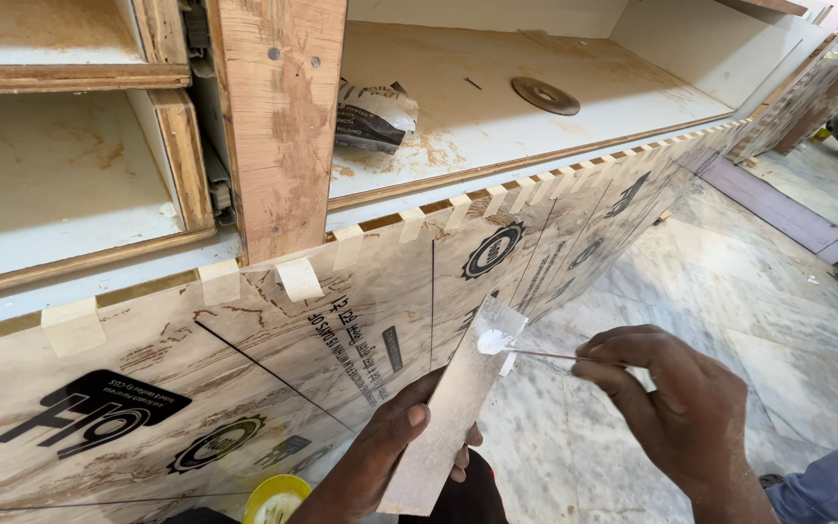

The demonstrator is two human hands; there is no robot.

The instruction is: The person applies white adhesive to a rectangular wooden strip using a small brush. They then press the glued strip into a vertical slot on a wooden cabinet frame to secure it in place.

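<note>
Just below the cabinet (273,126), my left hand (395,451) grips a wood strip (453,408); right hand (676,412) pinches a thin stick (545,354) dabbing white glue (493,341).

A narrow pale wooden strip (453,412) stands tilted, its top end smeared with white glue (493,341) beneath a thin stick's (547,355) tip.

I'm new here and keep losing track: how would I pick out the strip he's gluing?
Find the long plywood panel leaning against the cabinet. In front of it, the left hand holds a narrow pale strip. Only it bears a white blob at its top end.
</note>
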